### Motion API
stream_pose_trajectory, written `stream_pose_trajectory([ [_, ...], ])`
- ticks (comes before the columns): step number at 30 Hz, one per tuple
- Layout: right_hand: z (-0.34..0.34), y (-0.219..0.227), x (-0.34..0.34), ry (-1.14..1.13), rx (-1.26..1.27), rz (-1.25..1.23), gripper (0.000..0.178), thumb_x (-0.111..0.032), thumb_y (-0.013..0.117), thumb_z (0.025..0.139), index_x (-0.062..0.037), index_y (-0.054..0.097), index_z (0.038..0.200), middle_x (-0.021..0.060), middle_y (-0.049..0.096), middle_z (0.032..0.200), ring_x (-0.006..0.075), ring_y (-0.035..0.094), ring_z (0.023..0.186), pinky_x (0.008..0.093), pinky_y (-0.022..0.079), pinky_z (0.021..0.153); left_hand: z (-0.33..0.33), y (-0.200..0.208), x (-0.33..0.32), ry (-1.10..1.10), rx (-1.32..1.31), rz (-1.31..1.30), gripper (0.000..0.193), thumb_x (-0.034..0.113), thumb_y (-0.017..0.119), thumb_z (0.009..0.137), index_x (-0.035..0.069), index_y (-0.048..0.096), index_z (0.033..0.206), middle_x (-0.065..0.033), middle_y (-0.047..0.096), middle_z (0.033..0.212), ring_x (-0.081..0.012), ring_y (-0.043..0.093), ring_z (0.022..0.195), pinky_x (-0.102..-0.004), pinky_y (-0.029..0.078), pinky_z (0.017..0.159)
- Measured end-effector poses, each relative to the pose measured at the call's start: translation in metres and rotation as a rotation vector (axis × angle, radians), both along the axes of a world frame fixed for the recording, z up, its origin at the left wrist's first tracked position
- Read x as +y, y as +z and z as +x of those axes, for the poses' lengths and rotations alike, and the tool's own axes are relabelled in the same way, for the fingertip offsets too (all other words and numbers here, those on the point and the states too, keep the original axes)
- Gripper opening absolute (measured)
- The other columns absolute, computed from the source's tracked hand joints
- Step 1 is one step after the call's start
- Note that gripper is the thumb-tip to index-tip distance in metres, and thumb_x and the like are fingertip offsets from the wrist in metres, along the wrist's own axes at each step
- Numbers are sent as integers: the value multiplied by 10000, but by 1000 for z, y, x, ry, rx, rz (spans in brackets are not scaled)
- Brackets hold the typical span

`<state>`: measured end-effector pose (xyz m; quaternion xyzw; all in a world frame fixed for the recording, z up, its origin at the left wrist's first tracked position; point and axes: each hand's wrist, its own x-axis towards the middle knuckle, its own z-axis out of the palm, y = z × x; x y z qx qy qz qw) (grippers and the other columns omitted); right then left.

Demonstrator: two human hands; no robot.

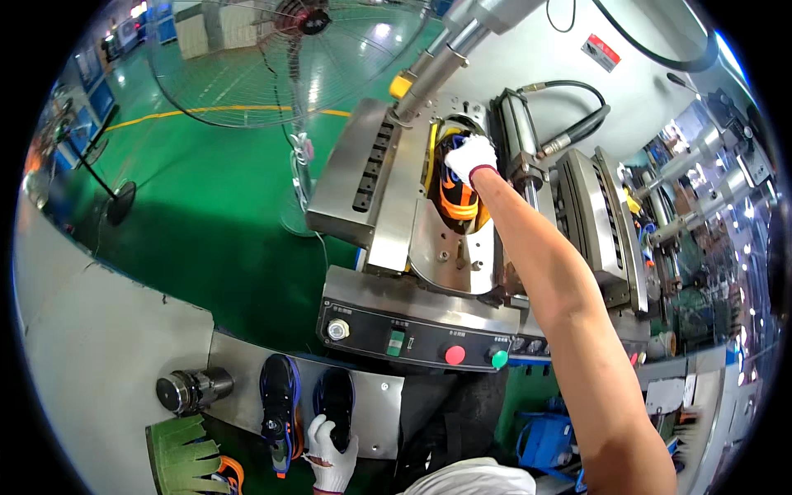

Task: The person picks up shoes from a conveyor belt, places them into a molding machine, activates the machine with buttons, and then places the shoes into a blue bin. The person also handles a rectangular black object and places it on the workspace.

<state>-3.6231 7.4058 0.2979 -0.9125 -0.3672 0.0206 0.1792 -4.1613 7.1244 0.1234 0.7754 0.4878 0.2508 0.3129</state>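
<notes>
A green floor (198, 173) spreads through the workshop, crossed by a yellow line, and a standing fan (303, 18) with a round wire cage rises near the top. A metal machine (342, 198) fills the middle, with hoses and a pale panel behind it; a similar machine stands to its right. Along its front runs a dark control panel (429, 345) bearing a red button (454, 355) and a green button (499, 359).

A black shoe with orange trim (459, 196) sits in the machine's recessed bed. The person's right hand (472, 158), in a white glove with a dark red cuff, lies on the shoe's upper with bent fingers; its fingertips are hidden, so I cannot tell whether it grips.

Below, the gloved left hand (333, 455) rests at the near end of a dark shoe (335, 398), fingers partly curled; whether they close on it cannot be told. This shoe lies on a metal plate (381, 421), and just left of it lies a black and blue shoe (279, 392) with orange along its side. Farther left are a dark, shiny cylinder (194, 389), lying on its side, and a pale desk (99, 346). Green strips of material (177, 458) hang near the lower edge.
</notes>
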Motion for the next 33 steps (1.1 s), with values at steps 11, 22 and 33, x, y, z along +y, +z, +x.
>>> stream_pose_trajectory([
  [11,-34,33,-61,188,111,4,829,-405,706,869,100,408,1456,329,615,1326,425,628,1243,412,517,1055,27,-8,0,99,-59,-16,615,79,851,748,-11,517,1256,-248,531,1332,-431,545,1228,-506,429,1084],
  [22,-141,-146,-395,418,-190,41,900,-273,789,749,81,428,1494,363,425,1496,508,417,1422,565,282,1237,36,24,70,-749,100,188,86,132,743,842,62,713,882,-122,668,911,-335,634,963,-446,508,883],
  [33,-238,-67,-601,497,749,371,1235,-446,822,757,-41,92,1667,277,212,1685,432,191,1569,480,172,1273,206,161,-64,-894,-49,152,110,142,667,968,57,727,1003,-160,693,997,-350,668,963,-442,524,900],
])
